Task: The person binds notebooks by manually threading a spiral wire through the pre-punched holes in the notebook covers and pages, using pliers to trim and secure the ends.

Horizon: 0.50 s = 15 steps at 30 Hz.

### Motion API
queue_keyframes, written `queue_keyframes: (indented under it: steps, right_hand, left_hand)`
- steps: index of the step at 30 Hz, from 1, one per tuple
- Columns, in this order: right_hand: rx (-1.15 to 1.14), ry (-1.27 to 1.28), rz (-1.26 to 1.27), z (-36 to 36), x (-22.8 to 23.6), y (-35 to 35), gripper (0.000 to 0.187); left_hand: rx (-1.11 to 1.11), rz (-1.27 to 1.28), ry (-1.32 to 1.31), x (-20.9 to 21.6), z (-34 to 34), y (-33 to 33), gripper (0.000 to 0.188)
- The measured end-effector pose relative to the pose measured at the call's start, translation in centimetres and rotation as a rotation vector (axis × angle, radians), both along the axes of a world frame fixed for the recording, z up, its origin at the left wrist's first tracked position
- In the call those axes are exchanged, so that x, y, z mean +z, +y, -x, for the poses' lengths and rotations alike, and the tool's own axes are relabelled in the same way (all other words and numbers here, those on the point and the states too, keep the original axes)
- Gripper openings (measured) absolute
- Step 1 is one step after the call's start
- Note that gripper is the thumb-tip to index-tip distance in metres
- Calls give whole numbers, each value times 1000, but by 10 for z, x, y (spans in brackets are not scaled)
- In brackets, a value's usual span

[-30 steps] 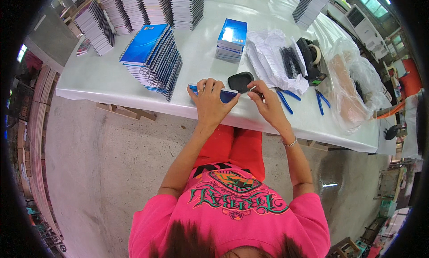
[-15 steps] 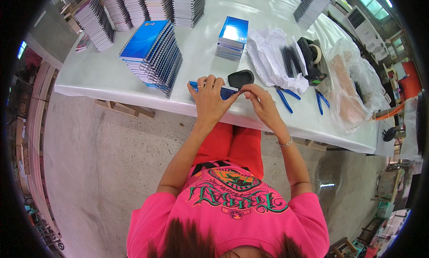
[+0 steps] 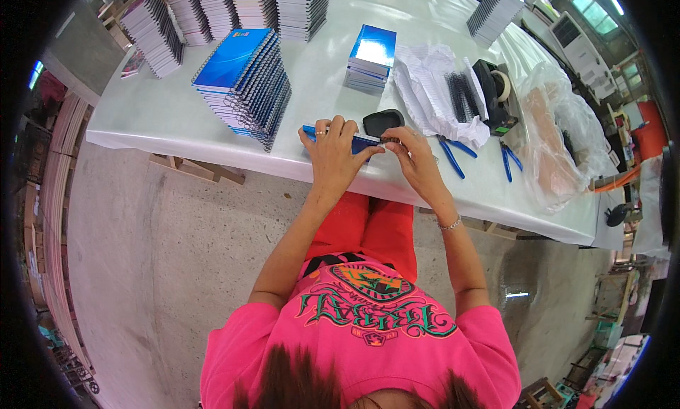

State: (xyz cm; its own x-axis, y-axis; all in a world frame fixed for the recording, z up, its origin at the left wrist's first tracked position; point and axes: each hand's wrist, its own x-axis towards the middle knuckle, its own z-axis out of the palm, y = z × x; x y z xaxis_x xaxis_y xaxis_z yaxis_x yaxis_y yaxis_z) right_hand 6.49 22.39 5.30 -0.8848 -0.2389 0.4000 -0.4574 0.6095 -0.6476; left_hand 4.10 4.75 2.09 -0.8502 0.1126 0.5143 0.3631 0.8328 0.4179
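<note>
At the near edge of the table, my left hand [image 3: 333,154] is closed round a small blue-covered notebook [image 3: 360,144], with its fingers over the top and the thumb along the near side. My right hand [image 3: 415,162] pinches a dark spiral coil [image 3: 388,140] at the right end of the notebook; the fingers partly hide it, and how far it runs through the holes cannot be made out. Just beyond the hands lies a small black dish [image 3: 383,122]. Two blue-handled pliers [image 3: 453,154] [image 3: 508,161] rest to the right of my right hand.
A stack of blue spiral notebooks [image 3: 244,83] stands left, with a smaller blue stack [image 3: 370,58] ahead. Crumpled white paper [image 3: 425,83] bears black coils [image 3: 462,97], beside a black tape dispenser [image 3: 494,90] and a clear plastic bag [image 3: 563,132]. More bound stacks [image 3: 301,12] line the back.
My right hand has shifted slightly at the notebook's right end, and more of the dark coil shows between its fingers. My left hand keeps its hold on the notebook.
</note>
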Motion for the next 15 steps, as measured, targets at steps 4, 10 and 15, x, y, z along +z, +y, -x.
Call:
queue_keyframes:
  steps: [4, 10, 15]
  right_hand:
    - [2, -44, 144, 1, -9, -2, 13]
    - [5, -51, 119, 1, -14, -3, 12]
    - [-43, -47, 129, -5, -3, -11, 11]
  left_hand:
    - [13, 12, 10, 1, 0, 2, 54]
    - [10, 3, 16, 0, -2, 1, 54]
    - [5, 22, -1, 0, -2, 0, 53]
